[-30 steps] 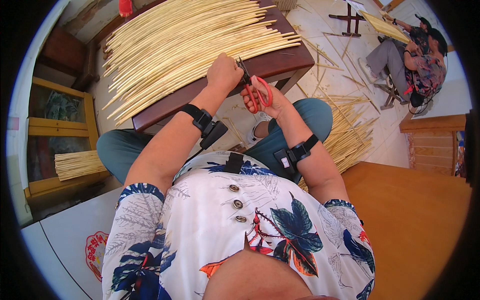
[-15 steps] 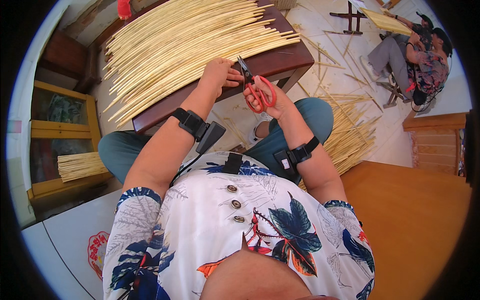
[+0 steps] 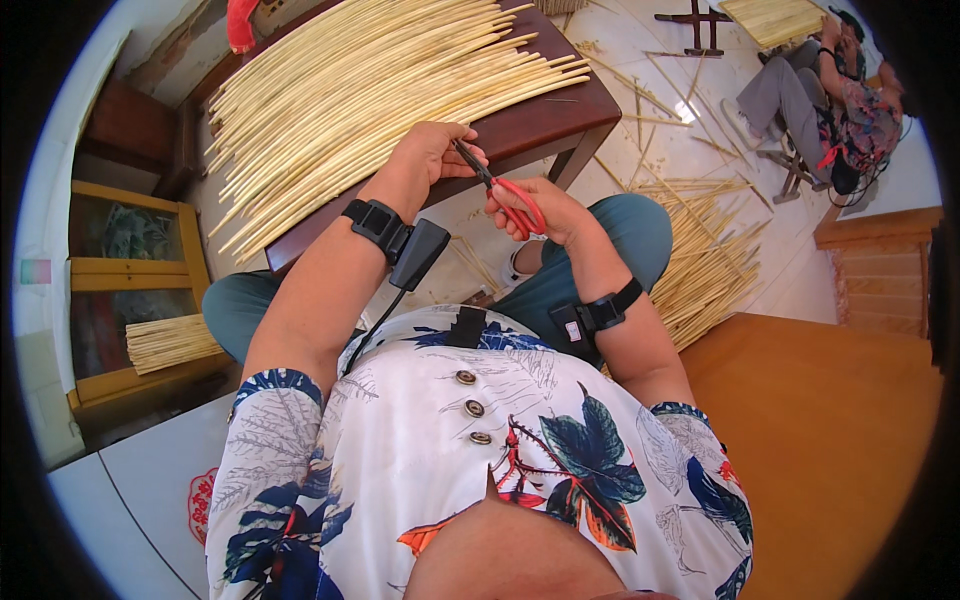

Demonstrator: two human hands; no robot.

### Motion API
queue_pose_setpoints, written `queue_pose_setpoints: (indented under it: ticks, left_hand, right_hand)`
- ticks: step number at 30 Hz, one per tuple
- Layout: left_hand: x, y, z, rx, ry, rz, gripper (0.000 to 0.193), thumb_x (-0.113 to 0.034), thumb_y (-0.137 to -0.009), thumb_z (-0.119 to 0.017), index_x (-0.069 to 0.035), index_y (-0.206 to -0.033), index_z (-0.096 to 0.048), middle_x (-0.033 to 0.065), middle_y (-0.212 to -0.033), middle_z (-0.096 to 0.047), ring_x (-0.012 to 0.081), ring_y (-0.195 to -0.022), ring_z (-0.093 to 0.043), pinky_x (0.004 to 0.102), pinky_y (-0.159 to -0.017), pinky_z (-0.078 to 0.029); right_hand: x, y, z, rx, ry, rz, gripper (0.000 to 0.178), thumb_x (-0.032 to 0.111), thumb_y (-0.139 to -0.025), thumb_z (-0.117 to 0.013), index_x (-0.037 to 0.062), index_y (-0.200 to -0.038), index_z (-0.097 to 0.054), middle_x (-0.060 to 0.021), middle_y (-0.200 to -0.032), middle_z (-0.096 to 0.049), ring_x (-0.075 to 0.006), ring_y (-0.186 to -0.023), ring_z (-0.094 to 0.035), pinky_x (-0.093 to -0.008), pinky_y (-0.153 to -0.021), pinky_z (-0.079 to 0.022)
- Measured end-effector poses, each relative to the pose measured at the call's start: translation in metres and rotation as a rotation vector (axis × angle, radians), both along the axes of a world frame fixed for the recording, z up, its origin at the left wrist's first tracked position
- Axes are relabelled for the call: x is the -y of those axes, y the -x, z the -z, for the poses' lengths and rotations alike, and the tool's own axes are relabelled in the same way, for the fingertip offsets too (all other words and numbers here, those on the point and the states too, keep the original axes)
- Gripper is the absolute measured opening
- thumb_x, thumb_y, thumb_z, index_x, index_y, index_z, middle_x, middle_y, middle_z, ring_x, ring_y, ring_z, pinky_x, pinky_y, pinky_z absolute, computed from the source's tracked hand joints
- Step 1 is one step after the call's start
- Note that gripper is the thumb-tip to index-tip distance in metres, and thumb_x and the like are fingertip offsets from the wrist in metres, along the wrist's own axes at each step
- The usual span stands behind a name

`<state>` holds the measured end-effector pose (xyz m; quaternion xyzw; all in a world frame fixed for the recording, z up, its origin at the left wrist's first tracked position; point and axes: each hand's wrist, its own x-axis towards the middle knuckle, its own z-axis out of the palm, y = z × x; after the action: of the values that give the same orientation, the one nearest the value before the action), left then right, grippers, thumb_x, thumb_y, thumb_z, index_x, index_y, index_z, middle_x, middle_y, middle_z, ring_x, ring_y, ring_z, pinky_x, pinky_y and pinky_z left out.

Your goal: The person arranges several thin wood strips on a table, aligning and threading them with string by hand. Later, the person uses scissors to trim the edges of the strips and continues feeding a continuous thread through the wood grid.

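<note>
Red-handled scissors (image 3: 522, 206) are gripped in my right hand (image 3: 552, 210), their dark blades angled up and left. Those blades look nearly closed, and their tips reach the fingers of my left hand (image 3: 440, 150). My left hand is curled as if pinching; what it holds, if anything, is too small to make out. Just beyond it, many long pale-yellow stalks (image 3: 370, 90) lie side by side on a dark red wooden table (image 3: 545, 125). Both hands are at the table's near edge, above my lap.
More stalks (image 3: 705, 250) are heaped on the floor to the right, with loose pieces scattered beyond. Another bundle (image 3: 170, 343) lies at the left by a yellow-framed cabinet (image 3: 135, 265). An orange-brown surface (image 3: 830, 430) is at right. Two people (image 3: 845, 110) sit at the far right.
The scissors have turned to point further left, with their tips now at my left fingers. Their handles look closer together. My left hand has shifted slightly.
</note>
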<state>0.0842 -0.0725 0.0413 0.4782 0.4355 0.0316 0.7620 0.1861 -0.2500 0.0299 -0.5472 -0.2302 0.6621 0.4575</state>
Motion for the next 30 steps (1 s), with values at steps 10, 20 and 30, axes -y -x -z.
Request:
queue_pose_setpoints:
  ticks: [10,20,30]
  left_hand:
    - [0.006,0.001,0.0,-0.224,-0.925,0.135,0.017,-0.02,-0.083,-0.056,-0.003,-0.083,-0.059,0.0087,-0.076,-0.063,0.0212,-0.065,-0.064,0.0313,-0.059,-0.05]
    - [0.001,0.01,0.008,0.088,-1.883,0.012,0.007,-0.012,-0.075,-0.064,-0.006,-0.075,-0.06,0.0074,-0.073,-0.056,0.0275,-0.07,-0.054,0.0342,-0.062,-0.044]
    - [-0.014,0.01,0.032,0.159,-1.558,-0.096,0.006,-0.011,-0.075,-0.061,-0.006,-0.073,-0.057,0.0101,-0.073,-0.057,0.0304,-0.073,-0.053,0.0389,-0.065,-0.043]
  right_hand:
    - [0.026,-0.022,0.005,0.364,-0.005,-0.115,0.033,0.033,-0.079,-0.07,0.0024,-0.077,-0.058,-0.0012,-0.065,-0.054,-0.0071,-0.053,-0.049,-0.0206,-0.046,-0.04]
    - [-0.002,-0.004,0.002,-0.097,-0.102,0.159,0.05,0.051,-0.081,-0.059,0.001,-0.088,-0.056,-0.005,-0.071,-0.057,-0.0135,-0.06,-0.057,-0.026,-0.055,-0.05]
    - [-0.015,0.002,0.013,-0.171,-0.021,0.15,0.065,0.065,-0.08,-0.048,0.0011,-0.089,-0.057,-0.0057,-0.072,-0.058,-0.0155,-0.059,-0.059,-0.0295,-0.06,-0.053]
